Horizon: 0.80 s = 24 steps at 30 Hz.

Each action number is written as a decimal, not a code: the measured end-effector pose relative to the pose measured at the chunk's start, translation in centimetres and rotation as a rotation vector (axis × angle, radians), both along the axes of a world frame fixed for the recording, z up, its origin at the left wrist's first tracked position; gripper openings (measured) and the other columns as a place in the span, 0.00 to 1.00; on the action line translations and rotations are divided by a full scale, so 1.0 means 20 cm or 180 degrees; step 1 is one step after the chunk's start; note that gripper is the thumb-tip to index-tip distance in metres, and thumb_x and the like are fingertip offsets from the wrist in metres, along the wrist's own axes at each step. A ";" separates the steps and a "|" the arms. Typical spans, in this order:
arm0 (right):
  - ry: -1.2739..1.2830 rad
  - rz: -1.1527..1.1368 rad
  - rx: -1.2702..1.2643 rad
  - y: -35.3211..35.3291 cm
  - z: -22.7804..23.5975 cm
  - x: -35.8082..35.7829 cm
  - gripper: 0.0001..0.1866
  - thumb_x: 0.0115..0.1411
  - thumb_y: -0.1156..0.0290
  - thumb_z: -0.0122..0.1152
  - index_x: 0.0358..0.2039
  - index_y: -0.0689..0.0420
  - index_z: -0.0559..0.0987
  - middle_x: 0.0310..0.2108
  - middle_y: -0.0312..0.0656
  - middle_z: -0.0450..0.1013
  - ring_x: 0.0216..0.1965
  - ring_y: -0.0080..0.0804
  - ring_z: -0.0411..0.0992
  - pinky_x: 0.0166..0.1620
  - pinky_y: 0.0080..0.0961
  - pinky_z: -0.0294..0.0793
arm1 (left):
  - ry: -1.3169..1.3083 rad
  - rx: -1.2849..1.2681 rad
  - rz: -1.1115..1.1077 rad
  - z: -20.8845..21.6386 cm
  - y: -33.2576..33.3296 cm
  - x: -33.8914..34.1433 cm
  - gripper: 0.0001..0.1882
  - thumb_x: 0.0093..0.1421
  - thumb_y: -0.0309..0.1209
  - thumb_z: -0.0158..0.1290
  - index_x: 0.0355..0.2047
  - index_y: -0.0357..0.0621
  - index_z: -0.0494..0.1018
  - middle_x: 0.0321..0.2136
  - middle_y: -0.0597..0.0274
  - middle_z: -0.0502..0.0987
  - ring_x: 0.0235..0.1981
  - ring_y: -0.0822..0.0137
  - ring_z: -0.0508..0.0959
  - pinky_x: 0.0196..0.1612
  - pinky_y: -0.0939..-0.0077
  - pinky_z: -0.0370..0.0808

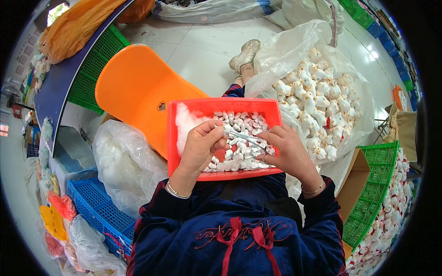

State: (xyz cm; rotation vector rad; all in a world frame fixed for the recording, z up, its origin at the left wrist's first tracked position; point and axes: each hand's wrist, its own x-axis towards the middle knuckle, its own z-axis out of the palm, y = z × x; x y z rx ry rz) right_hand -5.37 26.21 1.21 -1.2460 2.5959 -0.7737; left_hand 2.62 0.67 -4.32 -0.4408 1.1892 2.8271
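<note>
A red plastic tray (276, 110) rests on my lap, holding several small white fabric pieces (237, 162) and a wad of white fluffy stuffing (183, 120) along its left side. Over the tray, my left hand (202, 141) pinches a small white fabric piece (226, 129) between thumb and fingertips. My right hand (286, 149) grips slim metal forceps (248, 137) with ring handles, fingers at the rings. Their tips reach to the white piece at my left fingertips; whether they are inside it I cannot tell.
An orange plastic chair (131, 92) stands left of the tray, beside a clear bag of stuffing (122, 161). A large plastic bag of white plush toys (317, 99) lies to the right. Blue crate (99, 202) at lower left; green crate (373, 193) at lower right.
</note>
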 end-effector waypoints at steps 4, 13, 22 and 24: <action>-0.0277 0.0012 0.0259 0.01 0.01 0.00 0.23 0.54 0.58 0.74 0.48 0.52 0.83 0.37 0.41 0.76 0.42 0.42 0.74 0.49 0.40 0.66 | -0.0027 -0.0370 0.0101 0.01 0.00 0.00 0.10 0.68 0.24 0.56 0.48 0.36 0.78 0.33 0.61 0.81 0.30 0.75 0.80 0.37 0.77 0.84; -0.1809 0.0136 0.0006 -0.01 0.02 0.01 0.15 0.59 0.63 0.70 0.39 0.61 0.83 0.21 0.46 0.74 0.25 0.37 0.74 0.31 0.35 0.71 | 0.0467 -0.2423 0.0229 0.04 0.07 -0.01 0.11 0.66 0.23 0.58 0.48 0.31 0.81 0.35 0.62 0.83 0.32 0.77 0.80 0.37 0.83 0.78; -0.3444 -0.0699 -0.1621 -0.24 -0.19 0.33 0.12 0.64 0.64 0.70 0.36 0.59 0.79 0.21 0.30 0.70 0.25 0.16 0.66 0.29 0.19 0.65 | 0.1020 -0.3218 0.1485 -0.01 0.21 -0.02 0.12 0.64 0.19 0.60 0.47 0.31 0.80 0.34 0.61 0.83 0.33 0.77 0.80 0.37 0.83 0.78; -0.2426 -0.0725 -0.1247 -0.24 -0.16 0.30 0.13 0.60 0.64 0.72 0.37 0.59 0.80 0.22 0.35 0.73 0.25 0.23 0.70 0.30 0.23 0.68 | 0.0673 -0.2741 0.1461 0.01 0.23 -0.02 0.12 0.65 0.19 0.59 0.48 0.31 0.80 0.34 0.61 0.83 0.33 0.78 0.80 0.36 0.83 0.77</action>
